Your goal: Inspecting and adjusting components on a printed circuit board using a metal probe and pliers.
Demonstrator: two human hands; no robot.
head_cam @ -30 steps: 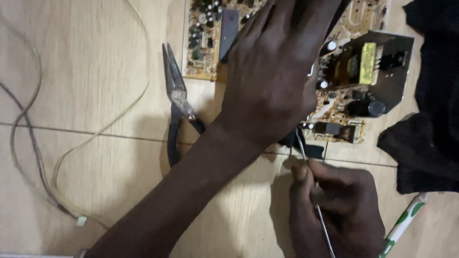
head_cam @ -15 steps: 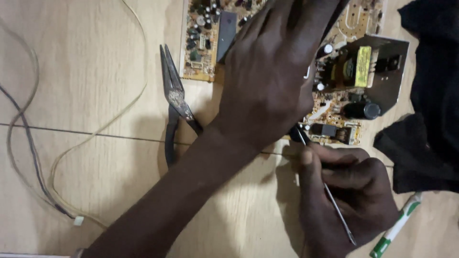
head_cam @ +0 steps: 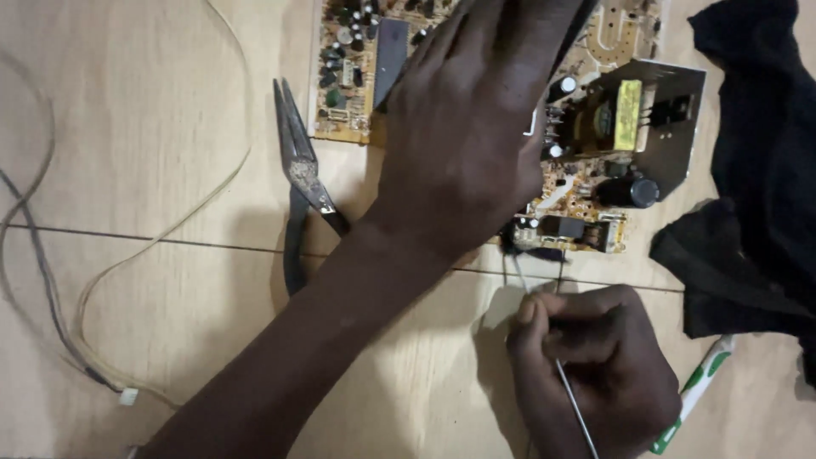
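Clearly the left hand (head_cam: 476,144) lies flat and spread over the circuit board (head_cam: 595,127), palm down, pressing it to the wooden floor (head_cam: 153,153); it closes on nothing, it only bears down. The right hand (head_cam: 591,374) is curled tight round a thin metal tool (head_cam: 571,399), whose shaft runs out below the fist, while the working end reaches up to the board's near edge, close by a small dark component (head_cam: 544,246). Whether the tip touches the board I cannot tell; the thumb and its shadow hide the point.

To do this well, I judge, the pressing hand should keep its weight even so the board does not rock, and the tool should work in short, light strokes, with the fist braced on the floor for steadiness. A slip could scrape the neighbouring parts. The long-nose pliers (head_cam: 302,183) lie just left of the forearm, unused; a green-and-white pen (head_cam: 693,395) and a black cloth (head_cam: 756,170) lie to the right, and loose wires (head_cam: 51,289) trail at far left.
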